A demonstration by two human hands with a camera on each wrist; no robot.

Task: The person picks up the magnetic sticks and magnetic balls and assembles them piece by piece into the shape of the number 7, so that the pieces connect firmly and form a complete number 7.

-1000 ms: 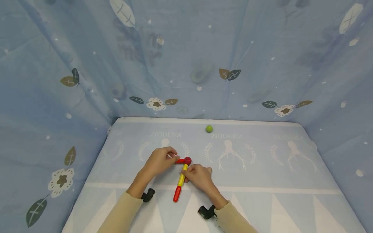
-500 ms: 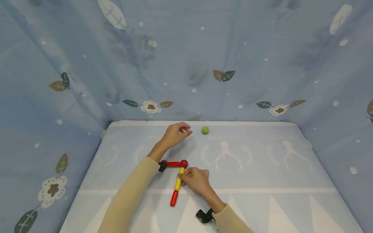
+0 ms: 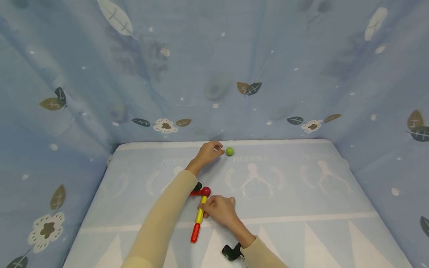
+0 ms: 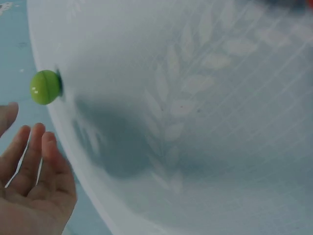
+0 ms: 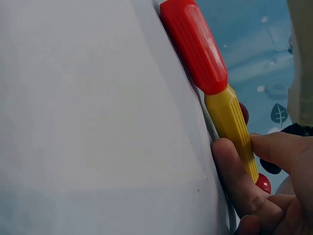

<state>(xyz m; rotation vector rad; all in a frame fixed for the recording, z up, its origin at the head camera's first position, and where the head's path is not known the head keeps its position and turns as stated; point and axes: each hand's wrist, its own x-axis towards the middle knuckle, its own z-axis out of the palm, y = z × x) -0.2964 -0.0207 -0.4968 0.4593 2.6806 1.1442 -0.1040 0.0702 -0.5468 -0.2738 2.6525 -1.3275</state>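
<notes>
In the head view my left hand (image 3: 208, 152) hovers near the table's far edge, fingers loosely bent and holding nothing. A green ball (image 3: 229, 151) lies just to the right of its fingertips. The left wrist view shows a gap between the fingers and that ball (image 4: 45, 87). My right hand (image 3: 221, 210) pinches a yellow ridged rod (image 3: 200, 216) between thumb and finger. A red ridged rod (image 3: 195, 233) extends from its near end. At its far end sits a dark red ball (image 3: 206, 191), joined to another red rod (image 3: 196, 193) partly hidden by the left sleeve.
A pale patterned cloth covers the table (image 3: 285, 208). Blue printed curtain (image 3: 214, 74) rises behind it and along both sides. A black wrist camera (image 3: 232, 252) hangs beside the right sleeve; the left sleeve (image 3: 164, 219) stretches across the table.
My left hand has let go of the red rod and moved away and right, up to the green ball. My right hand keeps its pinch on the yellow rod. The head view has shifted slightly.
</notes>
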